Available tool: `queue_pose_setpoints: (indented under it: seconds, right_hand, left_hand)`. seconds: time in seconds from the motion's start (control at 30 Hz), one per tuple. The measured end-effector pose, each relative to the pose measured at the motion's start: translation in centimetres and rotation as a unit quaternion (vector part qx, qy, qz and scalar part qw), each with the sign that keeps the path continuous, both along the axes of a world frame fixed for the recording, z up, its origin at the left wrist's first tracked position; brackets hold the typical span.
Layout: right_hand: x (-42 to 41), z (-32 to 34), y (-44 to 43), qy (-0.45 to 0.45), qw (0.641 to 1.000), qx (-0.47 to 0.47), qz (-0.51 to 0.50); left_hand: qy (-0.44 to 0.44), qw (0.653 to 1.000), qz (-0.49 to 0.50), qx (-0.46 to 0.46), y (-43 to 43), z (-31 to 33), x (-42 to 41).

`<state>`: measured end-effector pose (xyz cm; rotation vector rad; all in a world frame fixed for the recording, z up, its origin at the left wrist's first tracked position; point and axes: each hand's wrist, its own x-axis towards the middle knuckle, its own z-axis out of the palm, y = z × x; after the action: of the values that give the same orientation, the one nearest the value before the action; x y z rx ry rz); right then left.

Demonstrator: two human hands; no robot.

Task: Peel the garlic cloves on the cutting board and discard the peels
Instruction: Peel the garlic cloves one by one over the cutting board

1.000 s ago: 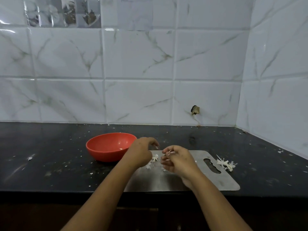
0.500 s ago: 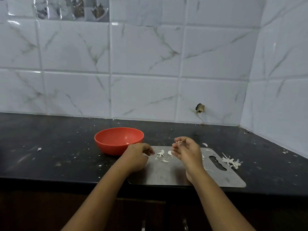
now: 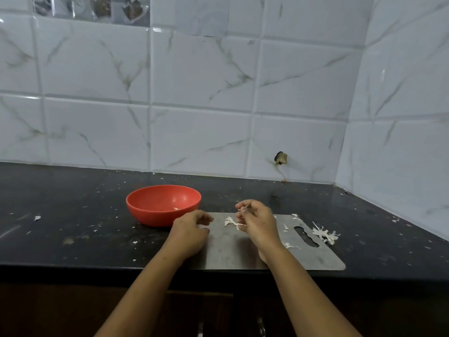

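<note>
- While a pale garlic piece point(image 3: 243, 209) is being pinched in the fingertips of the right hand point(image 3: 256, 221) above the far edge of the cutting board point(image 3: 320, 259), clove or peel cannot be told.
- At the board's left edge the left hand point(image 3: 190, 231) is being held curled; contents cannot be told.
- Between the hands, nearer the right, loose peels point(image 3: 230, 221) are lying.
- Off the board's far-left corner, nearer the left hand, a red bowl point(image 3: 162, 203) is standing.
- At the board's right edge a peel heap point(image 3: 324, 234) is lying.

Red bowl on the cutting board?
No, the red bowl stands on the black counter, left of the cutting board.
</note>
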<state>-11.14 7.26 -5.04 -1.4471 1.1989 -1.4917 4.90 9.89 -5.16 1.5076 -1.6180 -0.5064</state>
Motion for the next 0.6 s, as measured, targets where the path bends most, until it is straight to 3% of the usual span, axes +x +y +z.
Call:
queue_pose_setpoints:
  seconds: [0.13, 0.4, 0.6]
  right_hand:
    - [-2.0, 0.4, -0.1, 0.015, 1.000, 0.019, 0.013]
    - [-2.5, -0.2, 0.4, 0.232, 0.972, -0.013, 0.021]
    - [-2.5, -0.5, 0.4, 0.381, 0.923, -0.057, 0.002]
  left_hand:
    - [0.026, 0.999, 0.005, -0.019, 0.2, -0.2, -0.9]
    - [0.010, 0.998, 0.036, -0.058, 0.5, -0.9, -1.1]
    - [-0.038, 0.995, 0.029, -0.092, 0.6, -1.3, -1.3]
